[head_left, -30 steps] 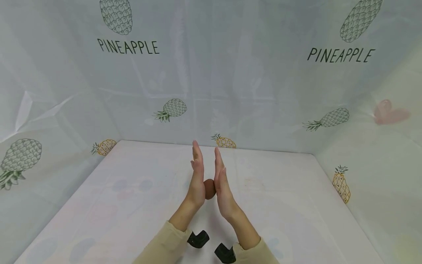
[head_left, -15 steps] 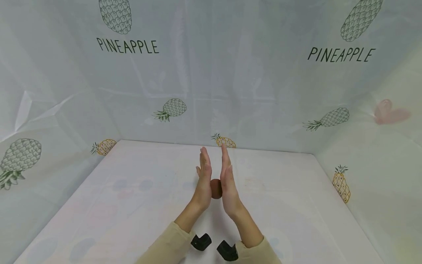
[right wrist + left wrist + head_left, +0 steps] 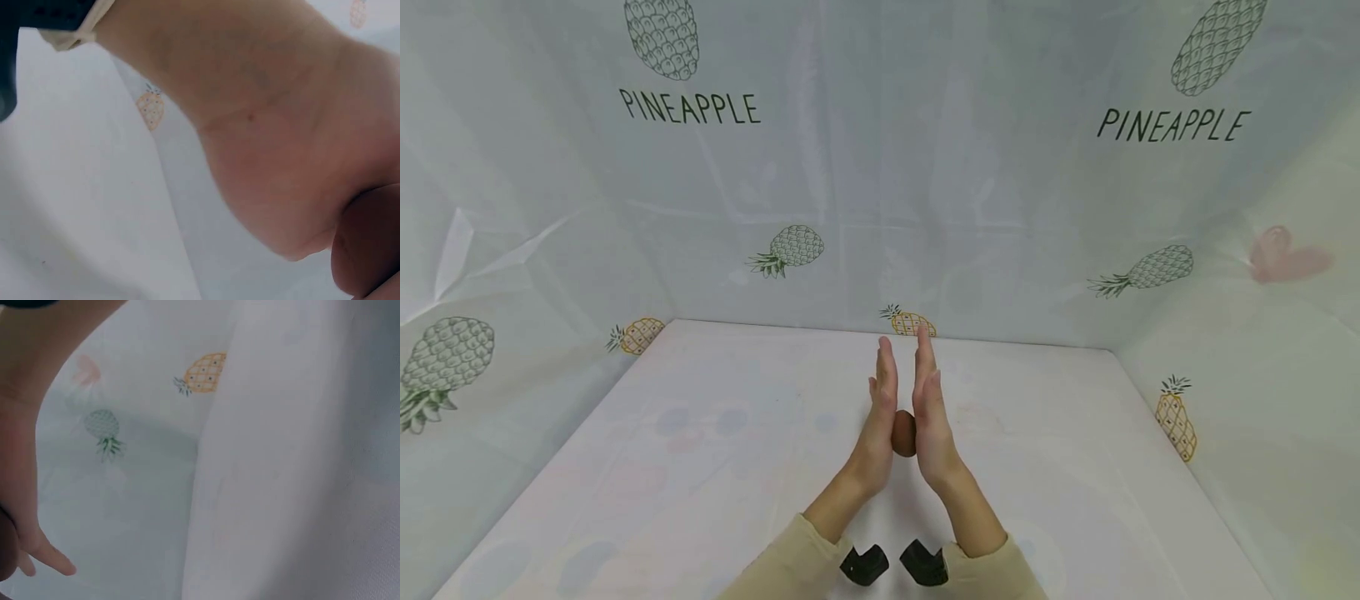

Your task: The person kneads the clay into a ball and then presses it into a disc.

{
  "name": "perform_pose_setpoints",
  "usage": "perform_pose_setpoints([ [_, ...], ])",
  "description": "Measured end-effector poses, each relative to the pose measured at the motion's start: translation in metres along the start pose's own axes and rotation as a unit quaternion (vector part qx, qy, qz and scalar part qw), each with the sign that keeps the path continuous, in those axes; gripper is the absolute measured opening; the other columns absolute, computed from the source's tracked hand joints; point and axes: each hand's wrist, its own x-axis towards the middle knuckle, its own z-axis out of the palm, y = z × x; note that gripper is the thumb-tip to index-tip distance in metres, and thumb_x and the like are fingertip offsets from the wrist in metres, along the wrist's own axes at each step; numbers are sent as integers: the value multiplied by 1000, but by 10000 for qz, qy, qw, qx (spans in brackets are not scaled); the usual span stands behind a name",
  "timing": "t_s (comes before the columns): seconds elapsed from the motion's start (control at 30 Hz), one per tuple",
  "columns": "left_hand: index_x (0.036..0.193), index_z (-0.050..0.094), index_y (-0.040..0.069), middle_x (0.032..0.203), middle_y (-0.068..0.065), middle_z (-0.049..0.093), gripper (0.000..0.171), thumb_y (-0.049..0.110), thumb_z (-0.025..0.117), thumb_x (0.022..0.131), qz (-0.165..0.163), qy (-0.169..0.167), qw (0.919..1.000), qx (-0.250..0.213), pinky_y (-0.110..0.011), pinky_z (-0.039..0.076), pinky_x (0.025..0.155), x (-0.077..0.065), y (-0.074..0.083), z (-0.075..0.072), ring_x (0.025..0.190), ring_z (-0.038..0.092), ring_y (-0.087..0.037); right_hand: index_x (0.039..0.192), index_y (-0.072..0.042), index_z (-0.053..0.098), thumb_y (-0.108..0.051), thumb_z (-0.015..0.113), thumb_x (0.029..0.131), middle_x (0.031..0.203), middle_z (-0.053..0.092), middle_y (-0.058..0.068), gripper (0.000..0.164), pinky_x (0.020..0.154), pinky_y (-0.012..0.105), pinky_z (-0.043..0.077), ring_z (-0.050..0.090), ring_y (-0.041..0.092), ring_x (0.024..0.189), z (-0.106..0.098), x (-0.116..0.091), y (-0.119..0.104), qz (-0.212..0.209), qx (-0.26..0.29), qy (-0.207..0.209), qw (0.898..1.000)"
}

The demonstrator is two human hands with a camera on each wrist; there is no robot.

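Between my two flat palms sits a brown egg (image 3: 904, 433), an oval a little taller than wide in the head view. My left hand (image 3: 878, 425) presses it from the left, fingers straight and pointing away. From the other side my right hand (image 3: 934, 429) presses with its fingers straight too. The palms face each other, with a gap between the fingertips. In the left wrist view only a dark edge of the egg (image 3: 7, 547) shows beside the palm. The right wrist view has the egg (image 3: 365, 244) against the heel of the hand, partly cut off by the frame.
A white table (image 3: 737, 500) lies beneath the hands. Around it hangs a pale curtain (image 3: 925, 183) printed with pineapples, meeting the table's back and side edges. Black wrist mounts (image 3: 865, 567) sit at the beige sleeves (image 3: 797, 554).
Both hands have shifted to the right together, carrying the egg between the palms. The right fingertips have also risen a little in view, while the left fingertips are slightly lower.
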Motion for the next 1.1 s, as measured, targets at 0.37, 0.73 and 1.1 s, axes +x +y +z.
perform_pose_setpoints([
  [0.37,170,-13,22,176,8,-19,74,63,5,110,491,192,9986,94,-57,-20,126,0,8,-5,162,-21,-18,171,-33,-7,-48,1,114,175,-11,-18,60,126,63,-14,-16,11,161,6,1,8,407,189,-181,9988],
  [0.73,168,-16,33,175,13,-23,78,74,5,105,144,532,9984,-100,-59,-24,123,6,17,-20,159,-27,-14,170,-42,-5,-49,-1,114,176,-12,-19,57,126,65,-12,-16,16,162,15,-2,4,724,121,-601,9955],
  [1.1,169,-14,36,174,16,-21,77,74,6,105,-172,1104,9936,-150,-62,-24,122,11,10,-31,159,-29,-18,171,-38,-5,-53,-1,113,175,-12,-20,60,126,65,-11,-15,9,161,22,-8,-8,726,78,-810,9940],
])
